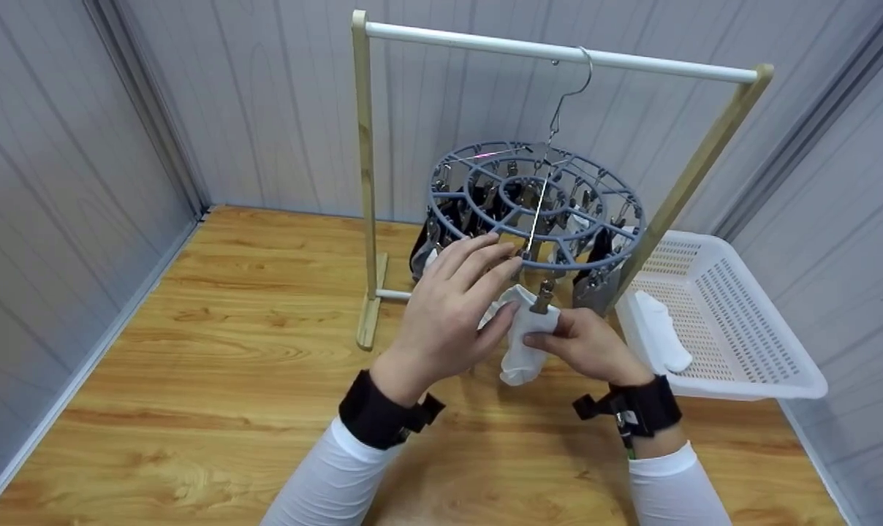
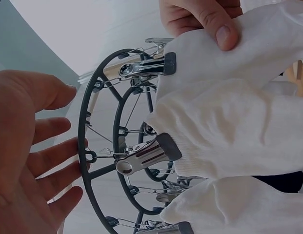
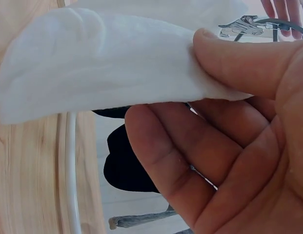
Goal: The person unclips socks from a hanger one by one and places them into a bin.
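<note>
A white sock (image 1: 523, 351) hangs from a metal clip (image 1: 544, 296) on the front rim of a round grey-blue drying hanger (image 1: 558, 241). My right hand (image 1: 595, 343) pinches this sock near its clipped top edge, thumb in front and fingers behind, as the right wrist view shows. My left hand (image 1: 449, 314) is held beside the hanger's rim with its fingers extended and nothing in its grasp. In the left wrist view, two more white socks hang from clips below the pinched sock (image 2: 229, 53), one of them the ribbed sock (image 2: 214, 126).
The hanger's hook (image 1: 586, 73) hangs on the white bar (image 1: 485, 42) of a wooden-legged rack. Dark socks (image 1: 595, 252) hang around the ring. At the right, a white plastic basket (image 1: 763, 321) holds a white sock (image 1: 661, 332). Panelled walls enclose the wood-grain table (image 1: 266, 351).
</note>
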Demonstrator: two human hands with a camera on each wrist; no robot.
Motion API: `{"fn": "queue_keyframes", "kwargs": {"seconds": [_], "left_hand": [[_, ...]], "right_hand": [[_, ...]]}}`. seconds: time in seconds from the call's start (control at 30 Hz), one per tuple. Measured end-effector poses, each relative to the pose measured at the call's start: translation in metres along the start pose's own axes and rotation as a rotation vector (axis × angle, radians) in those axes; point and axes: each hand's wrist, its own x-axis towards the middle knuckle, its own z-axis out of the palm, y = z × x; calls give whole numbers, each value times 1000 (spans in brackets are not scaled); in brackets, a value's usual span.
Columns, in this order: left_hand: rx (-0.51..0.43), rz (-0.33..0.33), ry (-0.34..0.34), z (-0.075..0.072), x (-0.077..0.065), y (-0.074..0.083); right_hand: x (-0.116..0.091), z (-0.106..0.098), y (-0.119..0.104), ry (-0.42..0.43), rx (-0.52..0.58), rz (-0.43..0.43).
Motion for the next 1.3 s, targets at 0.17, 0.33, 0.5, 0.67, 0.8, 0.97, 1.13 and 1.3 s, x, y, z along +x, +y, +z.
{"fn": "queue_keyframes", "kwargs": {"seconds": [0.17, 0.33, 0.5, 0.67, 0.8, 0.97, 1.13, 1.3], "left_hand": [[-19, 38, 39, -2, 2, 3], [-67, 103, 88, -2, 5, 6], [-84, 142, 77, 2, 4, 10], [-98, 141, -22, 10, 0, 13], [-92, 83, -93, 16, -3, 15], [-86, -9, -137, 24, -7, 18], [-138, -50, -166, 32, -10, 22], [-254, -121, -210, 39, -12, 25]], "right_hand": [[0, -1, -1, -2, 7, -3], [1, -1, -1, -8, 9, -4], [1, -1, -1, -11, 21, -15], [0, -2, -1, -1, 10, -39], [0, -2, -2, -7, -5, -74], [1, -3, -2, -20, 2, -108], [0, -4, -2, -29, 6, -93], [-1, -4, -4, -17, -26, -52]]}}
